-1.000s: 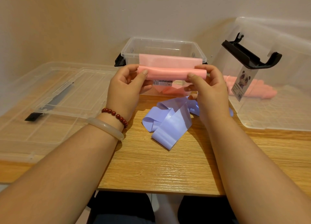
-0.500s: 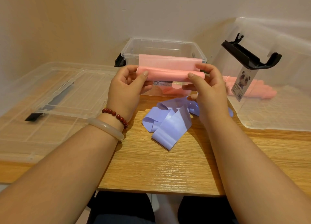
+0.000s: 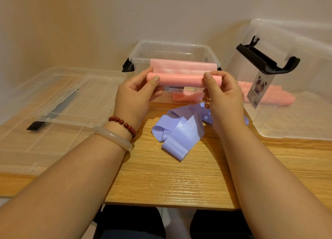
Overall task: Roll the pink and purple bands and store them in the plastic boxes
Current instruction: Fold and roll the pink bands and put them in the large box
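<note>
Rolling stage on the pink band (image 3: pixel 181 80): fingers of left hand (image 3: pixel 136 98) and right hand (image 3: pixel 223 98) clamp its ends, 12 o'clock of the purple band (image 3: pixel 181 136) on the counter (image 3: pixel 179 181). Next, I'd guess: wind in the tail evenly.

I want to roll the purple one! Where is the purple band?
In the head view the purple band lies unrolled on the wooden table, partly under the right hand, in front of the small clear box.

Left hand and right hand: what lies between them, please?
In the head view, the pink rolled band spans the gap between the left hand and the right hand; each hand grips one end of it.
</note>
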Demonstrator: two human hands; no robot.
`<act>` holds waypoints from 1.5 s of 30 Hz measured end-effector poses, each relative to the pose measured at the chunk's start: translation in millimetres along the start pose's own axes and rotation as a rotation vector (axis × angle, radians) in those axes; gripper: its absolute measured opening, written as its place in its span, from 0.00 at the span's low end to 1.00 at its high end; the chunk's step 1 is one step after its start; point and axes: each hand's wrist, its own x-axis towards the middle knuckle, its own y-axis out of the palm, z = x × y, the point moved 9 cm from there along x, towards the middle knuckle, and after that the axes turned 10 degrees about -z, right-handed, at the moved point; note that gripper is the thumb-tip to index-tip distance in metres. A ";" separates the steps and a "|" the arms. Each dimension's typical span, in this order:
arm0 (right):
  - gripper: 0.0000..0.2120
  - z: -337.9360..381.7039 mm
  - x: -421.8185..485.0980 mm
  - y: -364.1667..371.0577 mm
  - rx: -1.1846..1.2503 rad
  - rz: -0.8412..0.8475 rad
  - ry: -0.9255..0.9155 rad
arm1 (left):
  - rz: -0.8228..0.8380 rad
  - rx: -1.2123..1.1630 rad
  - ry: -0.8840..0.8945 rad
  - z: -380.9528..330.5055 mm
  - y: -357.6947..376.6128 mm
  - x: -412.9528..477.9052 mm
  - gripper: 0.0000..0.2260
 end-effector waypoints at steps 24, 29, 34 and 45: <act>0.04 0.6 -0.4 -0.8 -0.026 -0.014 -0.006 | 0.013 -0.006 0.004 -0.7 1.1 -0.7 0.05; 0.08 -2.3 -3.5 6.4 0.123 0.080 0.110 | -0.021 -0.002 -0.002 1.1 -1.6 1.3 0.03; 0.09 -2.6 -2.0 4.4 0.140 0.047 0.095 | -0.003 -0.028 -0.010 -1.6 -0.6 0.5 0.09; 0.08 -3.8 -4.4 7.4 0.147 0.067 0.148 | -0.049 -0.042 -0.009 -1.0 -3.0 1.6 0.03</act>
